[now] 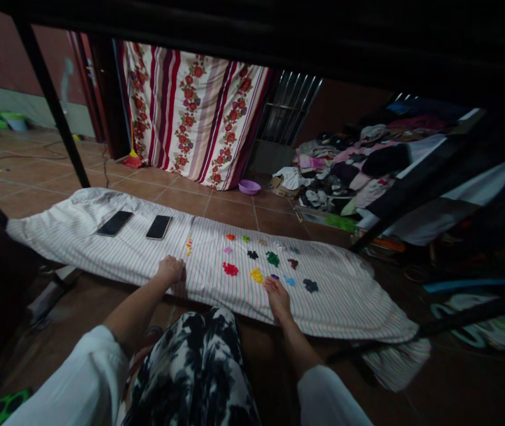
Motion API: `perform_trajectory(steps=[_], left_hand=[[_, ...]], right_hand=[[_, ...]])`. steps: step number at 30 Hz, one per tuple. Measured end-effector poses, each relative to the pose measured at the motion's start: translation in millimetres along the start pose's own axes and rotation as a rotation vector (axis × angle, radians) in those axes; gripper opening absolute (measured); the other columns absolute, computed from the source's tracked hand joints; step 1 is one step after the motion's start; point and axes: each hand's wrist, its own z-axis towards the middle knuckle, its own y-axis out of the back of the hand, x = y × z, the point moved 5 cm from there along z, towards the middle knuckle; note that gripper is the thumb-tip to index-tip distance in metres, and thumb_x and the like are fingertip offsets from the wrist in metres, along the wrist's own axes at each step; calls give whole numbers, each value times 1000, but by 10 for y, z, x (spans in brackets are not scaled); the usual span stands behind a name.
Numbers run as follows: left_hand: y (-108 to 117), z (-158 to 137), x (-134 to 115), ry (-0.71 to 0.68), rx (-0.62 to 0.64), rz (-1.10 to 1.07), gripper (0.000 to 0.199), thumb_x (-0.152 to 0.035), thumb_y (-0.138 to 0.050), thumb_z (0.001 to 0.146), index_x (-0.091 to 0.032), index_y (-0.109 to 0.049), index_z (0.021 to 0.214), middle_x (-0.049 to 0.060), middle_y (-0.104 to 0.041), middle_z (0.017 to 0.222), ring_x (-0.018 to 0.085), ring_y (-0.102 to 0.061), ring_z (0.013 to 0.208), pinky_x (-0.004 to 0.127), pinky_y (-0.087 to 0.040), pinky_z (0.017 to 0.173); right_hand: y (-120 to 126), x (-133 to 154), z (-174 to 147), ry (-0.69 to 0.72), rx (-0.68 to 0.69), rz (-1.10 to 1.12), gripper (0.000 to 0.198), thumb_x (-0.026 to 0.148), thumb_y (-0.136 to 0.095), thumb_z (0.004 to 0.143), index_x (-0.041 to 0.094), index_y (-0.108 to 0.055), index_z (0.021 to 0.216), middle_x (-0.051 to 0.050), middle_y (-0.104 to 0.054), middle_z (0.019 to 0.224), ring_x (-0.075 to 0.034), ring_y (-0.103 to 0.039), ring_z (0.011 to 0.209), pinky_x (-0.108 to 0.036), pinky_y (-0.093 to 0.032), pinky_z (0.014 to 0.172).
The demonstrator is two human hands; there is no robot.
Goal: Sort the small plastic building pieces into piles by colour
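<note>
My left hand [171,269] rests closed on the striped cloth [208,284], below a short line of yellow and orange bits [189,246]; whatever it holds is hidden. Over the near edge of the piles, my right hand [277,297] has its fingers drawn together, and I cannot make out anything in them. Its fingertips are beside a yellow pile [257,275] and partly cover a dark blue pile [274,277]. Around them lie small piles sorted by colour, among them red [230,269], light blue [289,280], dark grey [310,285], green [272,258], black [252,254] and brown [293,264].
Two dark phones [115,223] [158,227] lie on the cloth's left part. Dark metal bars frame the view, one [50,94] at the left. Beyond are a floral curtain [194,112], a purple basin [249,187] and heaped clothes [359,160].
</note>
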Motion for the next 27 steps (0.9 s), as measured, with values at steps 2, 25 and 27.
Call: perform_trajectory(steps=[2, 25, 27], left_hand=[[2, 26, 71, 40, -5, 9, 50, -46, -55, 78, -15, -55, 118, 21, -57, 119, 31, -47, 117, 42, -40, 90], [-38, 65, 191, 120, 35, -35, 54, -55, -57, 75, -17, -63, 113, 19, -58, 122, 32, -41, 124, 43, -40, 89], [-49, 89, 183, 116, 31, -27, 53, -55, -58, 75, -18, -63, 113, 19, -59, 122, 32, -42, 123, 43, -41, 89]], right_hand=[[5, -1, 6, -55, -33, 50, 38, 39, -60, 62, 19, -67, 94, -4, -70, 91, -20, -65, 87, -31, -51, 79], [-279, 349, 38, 166, 20, -565, 29, 24, -59, 69, 19, -68, 96, -5, -63, 92, -18, -58, 83, -29, -45, 81], [-302, 333, 43, 171, 12, -604, 26, 22, -57, 72, 19, -68, 96, -6, -62, 95, -18, -58, 85, -29, -45, 82]])
